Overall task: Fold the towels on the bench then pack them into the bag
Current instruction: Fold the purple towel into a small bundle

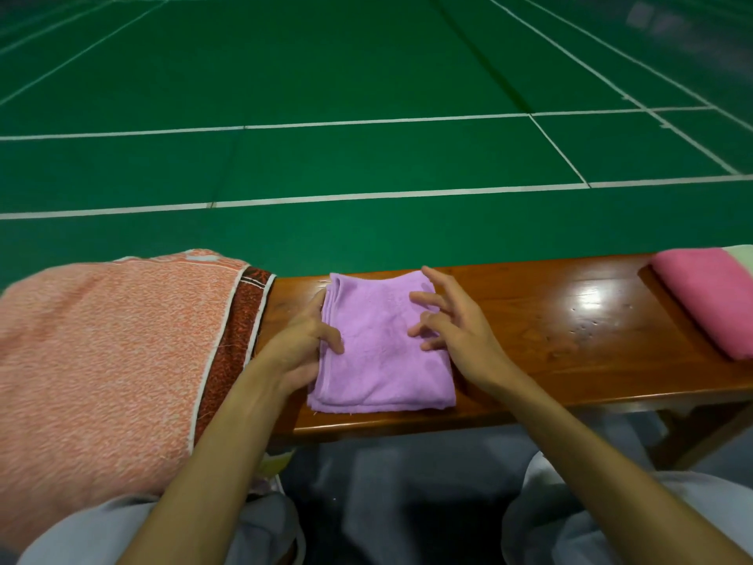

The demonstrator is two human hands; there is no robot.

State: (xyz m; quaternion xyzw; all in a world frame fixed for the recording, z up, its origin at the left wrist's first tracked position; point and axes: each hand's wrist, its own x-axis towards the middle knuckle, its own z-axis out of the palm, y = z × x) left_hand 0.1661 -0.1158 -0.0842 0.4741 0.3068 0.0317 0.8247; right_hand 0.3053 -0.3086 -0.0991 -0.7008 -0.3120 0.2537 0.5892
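Head view. A lilac towel (379, 360), already folded into a small layered rectangle, lay flat at the middle of the wooden bench (550, 320), its near edge close to the bench's front lip. The left hand (299, 336) held the towel's left stacked edge, with one digit lying on top of the cloth and the others curled at the side. Whether they reached under the layers could not be told. The right hand (456, 324) was spread over the towel's right half, fingers (423, 297) apart and slightly bent, holding nothing.

The step in hand appeared to be finishing this fold. It would be done well by keeping the left edge pinned so the layers stay aligned. The spread hand would then smooth outward, or carry the right side across, with corners squared before lifting.

A large orange towel (102, 360) with a dark red border lay unfolded over the bench's left end, just beside the left hand. It crowded that side and probably remained to be folded. A folded pink towel (705, 299) sat at the right end, well apart, with a pale green cloth (741, 256) touching its far side. No bag was in view. A green court floor (366, 75) with white lines lay beyond.
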